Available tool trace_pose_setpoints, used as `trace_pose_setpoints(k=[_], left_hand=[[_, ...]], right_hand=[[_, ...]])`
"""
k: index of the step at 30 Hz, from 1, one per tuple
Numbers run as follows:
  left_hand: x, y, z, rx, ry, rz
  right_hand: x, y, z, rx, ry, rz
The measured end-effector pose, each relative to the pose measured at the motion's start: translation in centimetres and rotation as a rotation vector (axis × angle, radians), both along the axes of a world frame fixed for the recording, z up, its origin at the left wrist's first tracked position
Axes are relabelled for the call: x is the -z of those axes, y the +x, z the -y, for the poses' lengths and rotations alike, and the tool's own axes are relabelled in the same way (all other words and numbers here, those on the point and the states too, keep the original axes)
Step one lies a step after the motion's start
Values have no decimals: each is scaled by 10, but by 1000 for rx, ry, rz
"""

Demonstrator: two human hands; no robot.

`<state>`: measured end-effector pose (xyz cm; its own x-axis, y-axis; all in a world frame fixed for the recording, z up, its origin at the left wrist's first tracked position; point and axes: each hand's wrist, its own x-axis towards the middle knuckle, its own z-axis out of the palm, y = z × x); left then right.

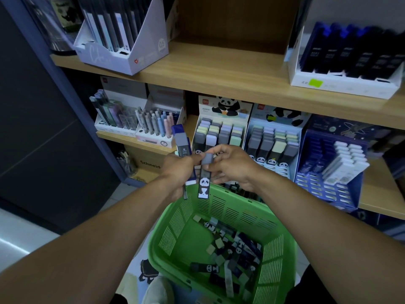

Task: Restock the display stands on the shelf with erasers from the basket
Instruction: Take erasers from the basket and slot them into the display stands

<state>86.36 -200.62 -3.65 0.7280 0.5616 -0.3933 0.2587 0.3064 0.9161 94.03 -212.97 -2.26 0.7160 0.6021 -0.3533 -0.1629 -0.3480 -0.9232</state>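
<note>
I am pinching the panda eraser point(204, 176) in my right hand point(232, 165), its long axis hanging almost upright over the far rim of the green basket point(175, 233). The panda display stand point(221, 128) is lying just beyond, a little right, so my right grip is nearer. My left hand point(177, 170) is grasping several blue erasers point(182, 139), both forearms reaching forward.
</note>
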Motion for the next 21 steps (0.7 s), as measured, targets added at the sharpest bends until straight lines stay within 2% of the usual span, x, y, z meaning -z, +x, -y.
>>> trace_pose_setpoints(k=[3,6,7,13,21], left_hand=[[-2,-1,-1,17,18,17],[-3,-3,-6,49,44,18],[-3,-4,-8,68,47,26],[-4,-8,-5,194,11,70],[-9,-9,-3,213,-89,63]], right_hand=[[-8,12,9,92,30,114],[-7,33,25,160,-69,563],[-6,38,29,156,-86,653],[2,41,30,119,-85,775],[14,35,18,76,-58,888]])
